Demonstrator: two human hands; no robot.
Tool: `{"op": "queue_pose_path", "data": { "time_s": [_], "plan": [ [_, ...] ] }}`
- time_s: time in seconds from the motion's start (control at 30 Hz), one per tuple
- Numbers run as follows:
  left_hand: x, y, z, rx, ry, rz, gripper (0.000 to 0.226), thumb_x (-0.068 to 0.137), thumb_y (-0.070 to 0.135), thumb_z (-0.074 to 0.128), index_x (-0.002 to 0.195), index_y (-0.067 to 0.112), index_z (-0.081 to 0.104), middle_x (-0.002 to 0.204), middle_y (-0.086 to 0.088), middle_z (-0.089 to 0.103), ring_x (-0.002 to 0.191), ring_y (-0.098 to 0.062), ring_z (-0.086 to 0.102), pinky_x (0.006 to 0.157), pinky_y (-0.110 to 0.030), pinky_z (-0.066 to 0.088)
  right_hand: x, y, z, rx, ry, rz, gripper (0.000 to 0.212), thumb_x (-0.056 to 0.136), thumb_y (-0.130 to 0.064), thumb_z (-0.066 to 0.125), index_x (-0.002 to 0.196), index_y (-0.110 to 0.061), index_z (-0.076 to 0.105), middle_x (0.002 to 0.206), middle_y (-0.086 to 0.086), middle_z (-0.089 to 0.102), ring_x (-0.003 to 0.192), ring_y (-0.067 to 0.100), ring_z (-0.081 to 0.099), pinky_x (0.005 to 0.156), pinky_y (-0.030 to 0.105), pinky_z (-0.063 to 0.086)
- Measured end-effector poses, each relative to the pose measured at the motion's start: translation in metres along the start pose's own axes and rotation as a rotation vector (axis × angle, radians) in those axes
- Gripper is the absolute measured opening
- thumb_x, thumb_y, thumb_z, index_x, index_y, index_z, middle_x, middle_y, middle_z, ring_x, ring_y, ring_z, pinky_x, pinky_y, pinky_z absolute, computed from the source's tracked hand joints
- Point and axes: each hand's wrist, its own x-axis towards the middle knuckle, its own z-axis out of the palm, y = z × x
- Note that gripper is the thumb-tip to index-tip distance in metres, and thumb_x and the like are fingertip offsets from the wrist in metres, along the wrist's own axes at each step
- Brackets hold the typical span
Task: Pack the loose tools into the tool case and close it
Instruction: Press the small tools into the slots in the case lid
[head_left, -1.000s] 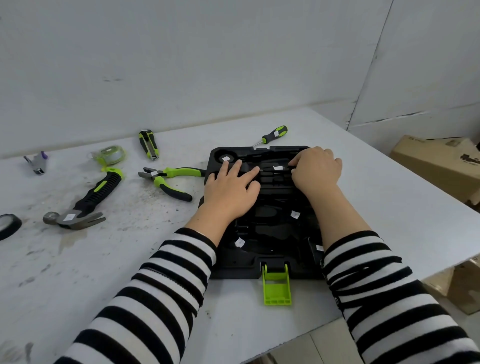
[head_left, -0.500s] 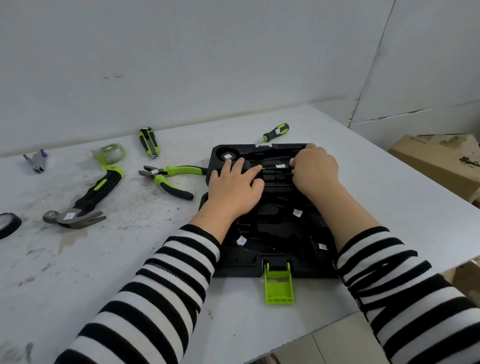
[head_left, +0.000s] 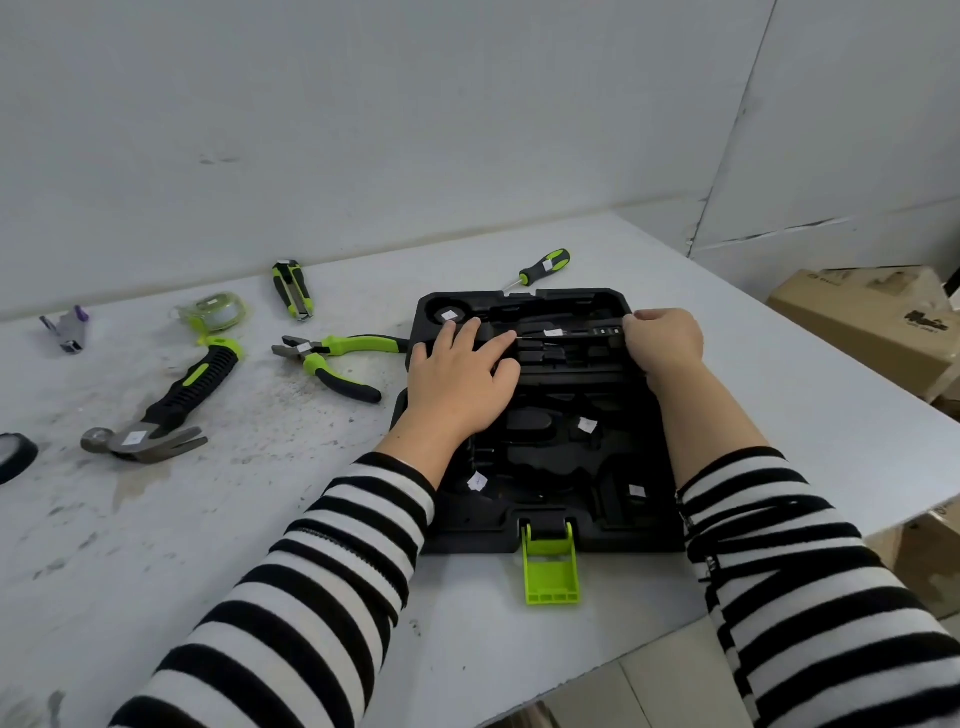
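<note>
- Tool case (head_left: 545, 467) lies open on the tabletop (head_left: 260, 519), its green latch (head_left: 550, 569) toward the person.
- Left hand (head_left: 460, 382) rests flat on the case's far left part, fingers spread, gripping nothing.
- Right hand (head_left: 665, 343) is curled at the handle end of a thin black screwdriver (head_left: 566, 334) lying in a slot between both hands; whether it grips is unclear.
- Left of the left hand lie pliers (head_left: 332, 358), hammer (head_left: 166, 410) and utility knife (head_left: 293, 288).

Left of the left hand (head_left: 460, 382) lie one hammer (head_left: 166, 408), one pair of pliers (head_left: 332, 358), one utility knife (head_left: 293, 289) and one tape measure (head_left: 213, 318); beyond both hands, one screwdriver (head_left: 543, 267); under them, one tool case (head_left: 550, 483).
</note>
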Motion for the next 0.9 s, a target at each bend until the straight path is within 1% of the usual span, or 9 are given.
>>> {"op": "queue_pose_path", "data": {
  "time_s": [0.1, 0.23, 0.3, 0.37, 0.47, 0.57, 0.67, 0.77, 0.9],
  "plan": [
    [-0.0005, -0.0001, 0.0006, 0.005, 0.009, -0.011, 0.051, 0.095, 0.042, 0.019, 0.146, 0.046, 0.025, 0.160, 0.002, 0.014, 0.148, -0.020, 0.004, 0.117, -0.047, 0.009, 0.0007, -0.0031, 0.0017, -0.049, -0.064, -0.043, 0.025, 0.092, -0.018, 0.054, 0.108, -0.011, 0.071, 0.094, 0.007, 0.065, 0.093, 0.023, 0.061, 0.080, 0.025, 0.045],
    [-0.0021, -0.0007, 0.0007, 0.008, 0.007, -0.024, 0.051, 0.096, 0.042, 0.019, 0.146, 0.046, 0.024, 0.160, 0.002, 0.013, 0.148, -0.020, 0.004, 0.117, -0.047, 0.009, 0.0075, -0.0018, 0.0005, -0.033, -0.131, -0.030, 0.026, 0.087, -0.019, 0.063, 0.111, -0.011, 0.070, 0.102, 0.007, 0.070, 0.099, 0.026, 0.066, 0.091, 0.035, 0.052],
    [-0.0025, -0.0005, 0.0005, 0.009, 0.008, -0.026, 0.050, 0.096, 0.042, 0.019, 0.146, 0.046, 0.024, 0.160, 0.002, 0.013, 0.148, -0.020, 0.004, 0.117, -0.047, 0.009, 0.0081, -0.0040, 0.0003, -0.132, -0.134, -0.065, 0.021, 0.088, -0.018, 0.061, 0.105, -0.010, 0.072, 0.099, 0.008, 0.070, 0.097, 0.026, 0.066, 0.083, 0.029, 0.051],
    [-0.0024, -0.0006, 0.0001, 0.007, 0.008, -0.029, 0.050, 0.096, 0.042, 0.019, 0.146, 0.046, 0.024, 0.160, 0.002, 0.013, 0.148, -0.020, 0.003, 0.117, -0.048, 0.008, 0.0061, -0.0071, 0.0005, -0.218, -0.099, -0.101, 0.020, 0.088, -0.015, 0.057, 0.098, -0.007, 0.072, 0.098, 0.012, 0.070, 0.095, 0.030, 0.065, 0.078, 0.029, 0.048],
    [-0.0018, -0.0004, -0.0002, 0.010, -0.002, -0.030, 0.051, 0.096, 0.042, 0.018, 0.146, 0.046, 0.023, 0.160, 0.002, 0.012, 0.148, -0.020, 0.003, 0.117, -0.048, 0.008, 0.0037, -0.0054, 0.0018, -0.241, -0.079, -0.122, 0.021, 0.088, -0.017, 0.055, 0.100, -0.009, 0.071, 0.095, 0.010, 0.068, 0.090, 0.028, 0.062, 0.076, 0.027, 0.045],
    [-0.0014, -0.0001, -0.0005, 0.018, -0.011, -0.027, 0.051, 0.096, 0.042, 0.018, 0.147, 0.046, 0.023, 0.161, 0.001, 0.011, 0.148, -0.021, 0.003, 0.117, -0.048, 0.008, 0.0023, -0.0033, 0.0033, -0.196, -0.148, -0.139, 0.021, 0.086, -0.027, 0.059, 0.101, -0.017, 0.071, 0.094, 0.004, 0.067, 0.090, 0.023, 0.060, 0.084, 0.027, 0.046],
    [-0.0013, -0.0007, -0.0008, 0.020, -0.018, -0.024, 0.051, 0.096, 0.042, 0.018, 0.147, 0.046, 0.023, 0.161, 0.001, 0.011, 0.148, -0.022, 0.003, 0.117, -0.049, 0.008, 0.0030, -0.0028, 0.0054, -0.169, -0.231, -0.130, 0.020, 0.077, -0.035, 0.068, 0.091, -0.021, 0.068, 0.094, 0.004, 0.070, 0.094, 0.028, 0.065, 0.094, 0.041, 0.051],
    [-0.0010, -0.0008, -0.0011, 0.021, -0.022, -0.025, 0.051, 0.097, 0.042, 0.017, 0.147, 0.046, 0.023, 0.161, 0.002, 0.011, 0.148, -0.022, 0.002, 0.117, -0.049, 0.008, 0.0048, -0.0031, 0.0055, -0.219, -0.253, -0.148, 0.022, 0.078, -0.034, 0.070, 0.096, -0.021, 0.067, 0.100, 0.006, 0.070, 0.097, 0.029, 0.065, 0.095, 0.044, 0.050],
    [-0.0016, -0.0003, -0.0014, 0.012, -0.026, -0.026, 0.051, 0.097, 0.041, 0.017, 0.147, 0.045, 0.023, 0.161, 0.002, 0.010, 0.148, -0.022, 0.001, 0.117, -0.049, 0.007, 0.0079, -0.0080, 0.0098, -0.379, -0.221, -0.161, 0.039, 0.082, -0.036, 0.065, 0.111, -0.011, 0.064, 0.107, 0.009, 0.067, 0.101, 0.032, 0.062, 0.093, 0.042, 0.050]
  ]
}}
